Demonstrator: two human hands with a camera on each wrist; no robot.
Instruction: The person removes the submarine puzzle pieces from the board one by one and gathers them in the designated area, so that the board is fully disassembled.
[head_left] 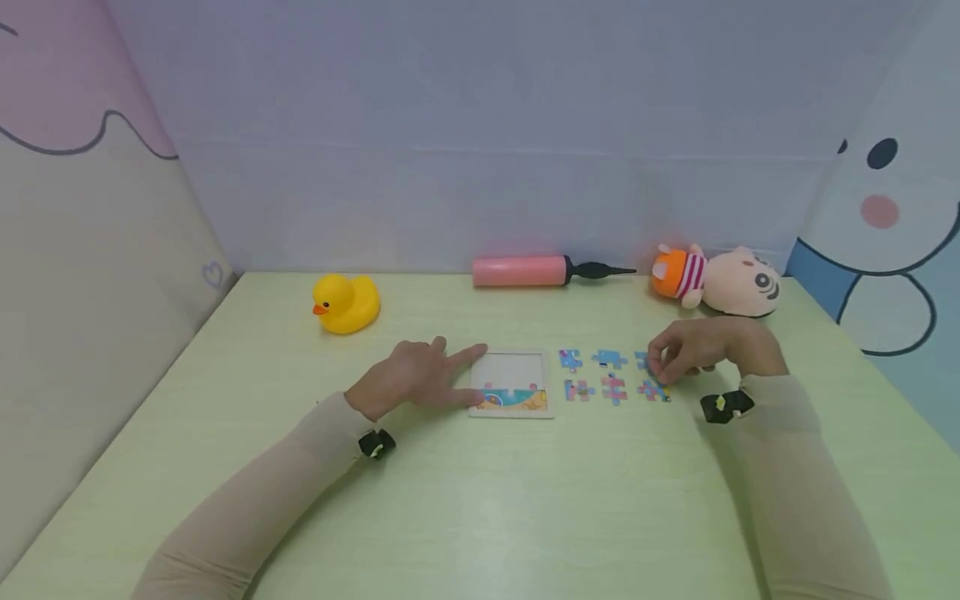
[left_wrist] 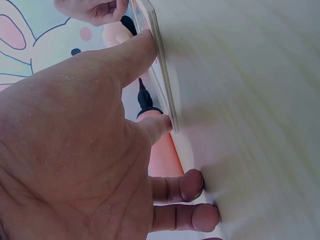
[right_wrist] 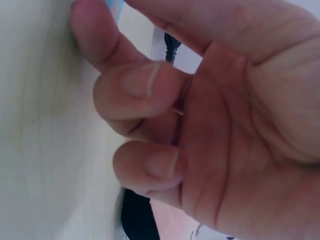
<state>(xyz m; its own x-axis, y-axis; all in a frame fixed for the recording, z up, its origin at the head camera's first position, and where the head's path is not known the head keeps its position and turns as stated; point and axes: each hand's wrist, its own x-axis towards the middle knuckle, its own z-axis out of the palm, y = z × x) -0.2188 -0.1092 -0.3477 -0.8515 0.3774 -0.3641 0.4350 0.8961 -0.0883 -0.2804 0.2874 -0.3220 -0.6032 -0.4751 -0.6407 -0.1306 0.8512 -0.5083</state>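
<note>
My left hand (head_left: 416, 375) is spread at the left side of a white puzzle tray (head_left: 512, 417), its thumb and index fingertip resting on the tray's edge. In the left wrist view, the straight thumb (left_wrist: 135, 55) reaches along the rim. Joined puzzle pieces (head_left: 517, 400) with a beach picture fill the tray's lower part; its upper part is bare white. My right hand (head_left: 690, 346) pinches a blue puzzle piece (head_left: 641, 359) at the far right of the loose ones, thumb and index hiding much of it. Its other fingers (right_wrist: 145, 162) curl toward the palm.
Loose puzzle pieces (head_left: 613, 388) lie in two rows right of the tray. Behind stand a yellow rubber duck (head_left: 348, 304), a pink hand pump (head_left: 520, 272) with black nozzle, and a plush toy (head_left: 738, 283). A pale wall (head_left: 487, 200) closes off the table's far edge.
</note>
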